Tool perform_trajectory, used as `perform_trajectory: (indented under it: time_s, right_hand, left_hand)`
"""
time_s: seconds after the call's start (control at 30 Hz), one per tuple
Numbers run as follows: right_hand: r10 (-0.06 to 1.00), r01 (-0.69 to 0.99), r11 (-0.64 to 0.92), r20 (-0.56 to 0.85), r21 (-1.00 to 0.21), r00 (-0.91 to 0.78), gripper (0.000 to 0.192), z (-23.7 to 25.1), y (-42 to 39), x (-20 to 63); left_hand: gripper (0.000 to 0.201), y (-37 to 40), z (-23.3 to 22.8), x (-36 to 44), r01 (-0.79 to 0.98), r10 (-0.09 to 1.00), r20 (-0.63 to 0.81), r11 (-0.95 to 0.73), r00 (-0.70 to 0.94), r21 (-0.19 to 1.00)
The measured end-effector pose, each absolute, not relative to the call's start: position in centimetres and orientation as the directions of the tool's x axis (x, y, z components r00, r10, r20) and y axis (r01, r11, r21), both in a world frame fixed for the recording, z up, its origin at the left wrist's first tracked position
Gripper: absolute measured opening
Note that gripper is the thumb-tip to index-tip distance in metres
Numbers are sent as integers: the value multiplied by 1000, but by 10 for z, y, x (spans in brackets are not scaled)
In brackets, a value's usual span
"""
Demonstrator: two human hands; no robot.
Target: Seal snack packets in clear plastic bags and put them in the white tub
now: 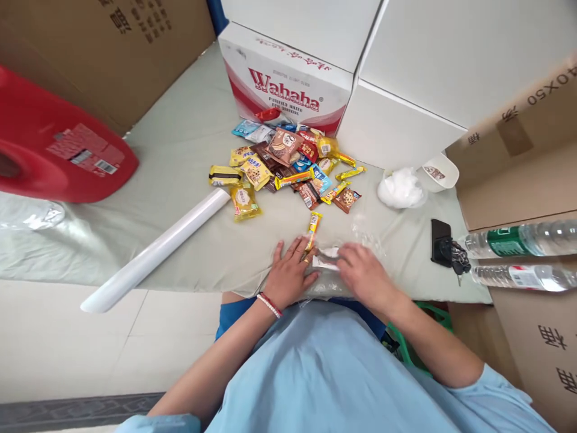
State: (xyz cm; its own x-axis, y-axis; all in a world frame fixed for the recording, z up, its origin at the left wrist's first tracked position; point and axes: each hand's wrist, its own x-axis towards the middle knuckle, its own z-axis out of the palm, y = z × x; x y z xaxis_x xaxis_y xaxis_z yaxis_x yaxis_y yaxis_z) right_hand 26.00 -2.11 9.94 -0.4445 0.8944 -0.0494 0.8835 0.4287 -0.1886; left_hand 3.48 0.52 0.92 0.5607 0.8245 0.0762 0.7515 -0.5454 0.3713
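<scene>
My left hand [289, 275] lies palm down on the cloth with its fingers stretched out. Its fingertips touch the lower end of a narrow yellow snack bar [314, 225]. Close by on the right, my right hand [364, 272] is curled and slightly blurred. At its fingertips is a dark, thin piece [328, 257] whose kind I cannot make out, over a small white label [321, 263]. Clear plastic film [331, 288] spreads under and around both hands. Past them is a heap of wrapped snacks [286, 147] in yellow, brown, red and blue packets.
A white roll [157, 249] lies slanting at left, near a large red jug [63, 138]. Behind the snacks stands a Wahaha carton [288, 84]. To the right are a white crumpled bundle [402, 188], a black case with keys [442, 242] and two water bottles [525, 276].
</scene>
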Motion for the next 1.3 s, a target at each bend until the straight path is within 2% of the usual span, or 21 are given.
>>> perform_trajectory:
  time_s: [0.07, 0.17, 0.23, 0.3, 0.43, 0.5, 0.57, 0.67, 0.83, 1.1, 1.17, 1.3]
  right_hand:
    - [855, 832, 449, -112, -327, -506, 17, 95, -41, 261]
    - [904, 795, 286, -123, -535, -408, 25, 101, -45, 279]
    - [930, 776, 230, -103, -588, -354, 33, 107, -32, 293]
    - [913, 787, 270, -110, -554, -392, 39, 108, -15, 301]
    - [857, 882, 365, -262, -297, -443, 43, 94, 5, 290]
    - [851, 895, 392, -286, -213, -441, 59, 84, 3, 279]
    - [853, 896, 401, -280, -192, -441, 70, 76, -2, 272]
    - [868, 906, 368, -273, -208, -416, 68, 69, -7, 277]
    - [865, 888, 338, -269, -310, -424, 59, 65, -6, 297]
    - [858, 894, 380, -271, -237, -436, 62, 72, -11, 284]
    - [847, 886, 375, -287, -273, -447, 60, 73, -9, 291]
    - [834, 834, 344, -266, -432, -482, 60, 78, 3, 315]
  left_hand:
    - [64, 4, 10, 36, 771, 837, 70, -530, 543, 353]
    - [70, 2, 10, 37, 796, 851, 45, -506, 523, 332]
    - [73, 0, 10, 37, 807, 856, 28, -497, 516, 319]
    - [76, 0, 10, 38, 815, 860, 22, -492, 510, 306]
    - [84, -1, 10, 38, 821, 861, 23, -491, 507, 291]
    - [86, -1, 9, 38, 822, 863, 20, -488, 505, 293]
    - [89, -1, 8, 39, 823, 866, 16, -481, 500, 302]
    - [91, 0, 8, 39, 823, 870, 10, -470, 493, 319]
    - [95, 1, 7, 39, 818, 868, 28, -478, 496, 319]
    - [94, 2, 4, 39, 824, 867, 9, -477, 499, 305]
    - [94, 2, 4, 38, 826, 867, 4, -477, 499, 300]
    - [96, 2, 4, 38, 823, 863, 12, -485, 504, 296]
